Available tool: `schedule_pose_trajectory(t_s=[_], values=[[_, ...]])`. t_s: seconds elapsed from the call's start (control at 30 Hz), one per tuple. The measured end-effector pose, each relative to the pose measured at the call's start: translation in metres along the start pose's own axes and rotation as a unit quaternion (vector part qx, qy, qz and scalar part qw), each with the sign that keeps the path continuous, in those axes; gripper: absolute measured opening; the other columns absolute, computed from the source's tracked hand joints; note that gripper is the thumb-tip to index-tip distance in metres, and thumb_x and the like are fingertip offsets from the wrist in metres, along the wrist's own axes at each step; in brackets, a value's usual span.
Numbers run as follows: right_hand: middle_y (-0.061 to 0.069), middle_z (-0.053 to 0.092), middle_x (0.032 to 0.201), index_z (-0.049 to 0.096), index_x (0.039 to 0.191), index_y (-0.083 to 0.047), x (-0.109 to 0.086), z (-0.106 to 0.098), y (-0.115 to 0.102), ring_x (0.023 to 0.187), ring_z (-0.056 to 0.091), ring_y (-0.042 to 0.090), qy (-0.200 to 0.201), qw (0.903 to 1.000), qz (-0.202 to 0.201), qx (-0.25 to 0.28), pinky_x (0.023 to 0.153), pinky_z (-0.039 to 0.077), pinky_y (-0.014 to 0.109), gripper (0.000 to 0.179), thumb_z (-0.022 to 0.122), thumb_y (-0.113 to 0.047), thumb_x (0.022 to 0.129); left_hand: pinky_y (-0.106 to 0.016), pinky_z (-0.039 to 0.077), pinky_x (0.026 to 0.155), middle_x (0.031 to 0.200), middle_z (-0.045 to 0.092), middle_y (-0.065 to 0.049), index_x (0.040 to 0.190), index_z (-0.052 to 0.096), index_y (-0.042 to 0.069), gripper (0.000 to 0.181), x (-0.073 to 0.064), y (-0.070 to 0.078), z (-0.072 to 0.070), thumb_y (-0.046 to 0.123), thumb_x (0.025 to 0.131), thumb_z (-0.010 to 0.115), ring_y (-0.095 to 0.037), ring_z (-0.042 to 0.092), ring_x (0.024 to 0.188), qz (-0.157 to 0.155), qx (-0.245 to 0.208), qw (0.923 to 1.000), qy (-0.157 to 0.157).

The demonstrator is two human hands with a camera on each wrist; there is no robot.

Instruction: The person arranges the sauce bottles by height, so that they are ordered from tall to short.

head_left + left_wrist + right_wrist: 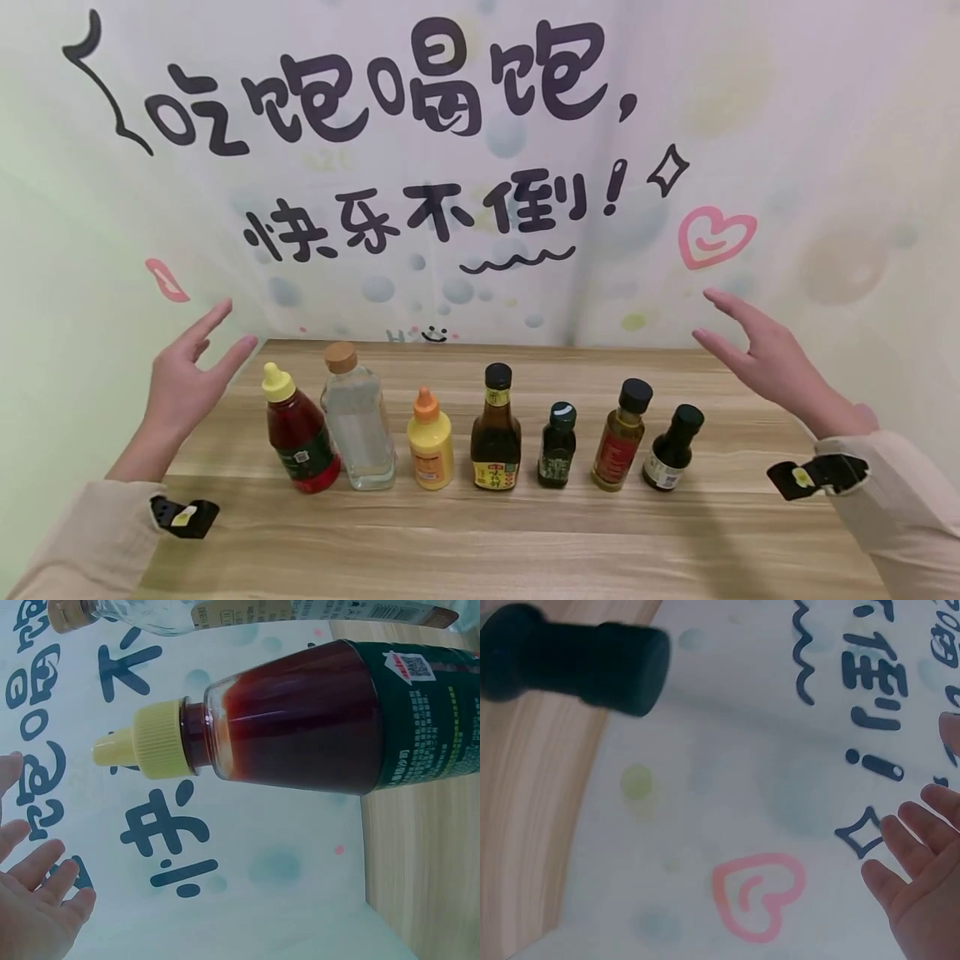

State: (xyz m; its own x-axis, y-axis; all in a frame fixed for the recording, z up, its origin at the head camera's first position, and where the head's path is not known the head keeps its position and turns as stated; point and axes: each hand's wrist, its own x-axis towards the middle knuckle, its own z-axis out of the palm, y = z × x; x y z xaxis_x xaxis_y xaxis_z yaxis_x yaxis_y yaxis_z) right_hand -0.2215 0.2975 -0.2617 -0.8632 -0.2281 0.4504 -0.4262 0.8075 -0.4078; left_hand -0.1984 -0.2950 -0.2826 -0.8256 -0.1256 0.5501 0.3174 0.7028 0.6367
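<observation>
Beige sleeves foremost, left hand and right hand aloft either side of seven bottles, fingers wide.

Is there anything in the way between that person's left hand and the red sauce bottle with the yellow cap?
Nothing visible is in the way: the left hand is raised to the left of the red sauce bottle, with a clear gap between. The nearest neighbour, the clear bottle, stands on the other side.

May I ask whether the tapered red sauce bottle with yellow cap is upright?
Upright: the bottle stands on the wood-grained table, yellow cap uppermost.
</observation>
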Motion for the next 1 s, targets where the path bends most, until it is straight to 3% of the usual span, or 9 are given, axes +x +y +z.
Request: schedule_pose_trajectory(t_s=[0.1,0.23,0.3,0.43,0.57,0.67,0.77,0.87,1.0], values=[[0.023,0.039,0.131,0.031,0.138,-0.013,0.006,0.0,-0.012,0.116,0.037,0.042,-0.008,0.9999,-0.004,0.011,0.086,0.03,0.061,0.06,0.059,-0.026,0.086,-0.042,0.025,0.101,0.139,0.034,-0.01,0.137,0.035,0.017,0.055,0.002,0.004,0.0,0.026,0.087,0.056,-0.02,0.028,0.128,0.001,-0.002,0.9998,-0.018],[0.02,0.041,0.131,0.035,0.136,-0.012,0.015,0.003,-0.028,0.113,0.042,0.04,-0.011,0.9993,-0.021,0.029,0.088,0.033,0.057,0.057,0.059,-0.024,0.086,-0.045,0.026,0.1,0.138,0.034,-0.012,0.137,0.036,0.018,0.055,0.003,0.01,0.0,0.025,0.087,0.056,-0.025,0.029,0.126,0.006,-0.008,0.9993,-0.035],[0.018,0.042,0.13,0.036,0.135,-0.011,0.021,0.005,-0.035,0.112,0.044,0.038,-0.012,0.9987,-0.032,0.038,0.089,0.034,0.055,0.056,0.059,-0.023,0.086,-0.041,0.027,0.1,0.137,0.035,-0.011,0.136,0.036,0.017,0.054,0.005,0.013,0.0,0.025,0.087,0.057,-0.02,0.031,0.126,0.012,-0.013,0.9988,-0.045],[0.016,0.045,0.128,0.039,0.133,-0.011,0.03,0.013,-0.049,0.109,0.048,0.036,-0.02,0.9971,-0.05,0.054,0.089,0.037,0.052,0.053,0.059,-0.023,0.086,-0.018,0.031,0.097,0.137,0.037,-0.006,0.136,0.037,0.015,0.054,0.007,0.021,0.0,0.023,0.087,0.057,-0.001,0.033,0.122,0.023,-0.03,0.9968,-0.07],[0.015,0.044,0.129,0.038,0.133,-0.011,0.04,0.021,-0.064,0.108,0.049,0.035,-0.039,0.9947,-0.069,0.065,0.088,0.038,0.052,0.051,0.056,-0.025,0.087,-0.007,0.032,0.089,0.137,0.038,-0.005,0.135,0.038,0.013,0.053,0.009,0.028,0.001,0.022,0.087,0.057,0.004,0.035,0.117,0.025,-0.046,0.9936,-0.1],[0.014,0.043,0.131,0.038,0.133,-0.011,0.047,0.028,-0.074,0.108,0.049,0.033,-0.053,0.9925,-0.081,0.075,0.089,0.038,0.051,0.05,0.055,-0.025,0.088,-0.015,0.034,0.093,0.137,0.037,-0.006,0.135,0.038,0.012,0.053,0.01,0.032,0.002,0.023,0.087,0.057,0.002,0.035,0.118,0.023,-0.047,0.9917,-0.117],[0.011,0.043,0.131,0.04,0.132,-0.011,0.054,0.035,-0.084,0.109,0.05,0.029,-0.062,0.9904,-0.087,0.088,0.09,0.039,0.047,0.05,0.056,-0.026,0.088,-0.031,0.034,0.097,0.137,0.037,-0.007,0.135,0.039,0.012,0.053,0.011,0.035,0.004,0.024,0.087,0.058,-0.002,0.036,0.12,0.02,-0.043,0.9907,-0.127],[0.009,0.044,0.131,0.041,0.131,-0.009,0.061,0.042,-0.093,0.108,0.051,0.026,-0.067,0.9878,-0.1,0.099,0.09,0.04,0.044,0.049,0.056,-0.026,0.087,-0.045,0.031,0.096,0.137,0.036,-0.01,0.135,0.037,0.011,0.054,0.012,0.036,0.006,0.023,0.087,0.057,-0.015,0.034,0.124,0.024,-0.047,0.9886,-0.141],[0.008,0.044,0.131,0.042,0.13,-0.009,0.069,0.052,-0.105,0.107,0.052,0.023,-0.08,0.9825,-0.123,0.115,0.089,0.041,0.041,0.048,0.056,-0.025,0.088,-0.053,0.029,0.094,0.137,0.035,-0.016,0.137,0.035,0.01,0.056,0.014,0.036,0.008,0.022,0.087,0.057,-0.032,0.031,0.124,0.03,-0.054,0.9849,-0.162]])
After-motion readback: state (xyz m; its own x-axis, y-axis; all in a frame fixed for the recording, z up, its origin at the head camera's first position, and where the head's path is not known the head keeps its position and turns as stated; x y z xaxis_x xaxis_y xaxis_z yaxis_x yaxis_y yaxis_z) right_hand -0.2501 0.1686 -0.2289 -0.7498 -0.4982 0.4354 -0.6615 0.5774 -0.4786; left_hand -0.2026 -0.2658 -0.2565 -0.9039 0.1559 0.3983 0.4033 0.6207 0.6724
